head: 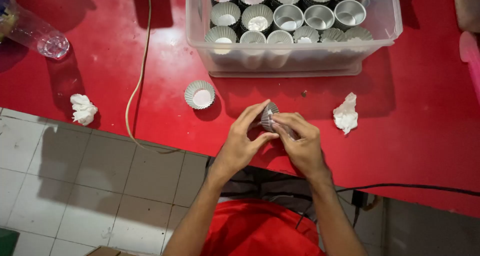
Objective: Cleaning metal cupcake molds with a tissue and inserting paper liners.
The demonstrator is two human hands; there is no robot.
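Floor: pale tiles (pixel 75 176) at near left, below the table edge.
Clothing: red fabric (pixel 260 231) at the near centre, between both forearms.
Black cable: (pixel 425 187) running along the near right, just under the table edge.
Left hand: (pixel 240 143) curled around the left side of a small fluted mould cup (pixel 267 117), fingertips on its rim, thumb underneath.
Right hand: (pixel 300 141) closed on the right side of the same mould cup, fingers pressed against its side together with a bit of white tissue.
Mould cup: held tilted between both hands, just above the red table (pixel 410 136), near its front edge.
Crumpled tissue, right: (pixel 346 113) lying on the table just right of the hands.
Crumpled tissue, left: (pixel 82 108) well apart at left, close to the table edge.
Loose cup: (pixel 200 94) upright on the table, a little beyond and left of the hands.
Cord: (pixel 137 81) pale, trailing from far to near across the left part.
Clear bin: (pixel 295 33) at far centre, packed with rows of fluted and smooth metal cups (pixel 289 17).
Bottle: (pixel 35 33) clear plastic, lying at far left.
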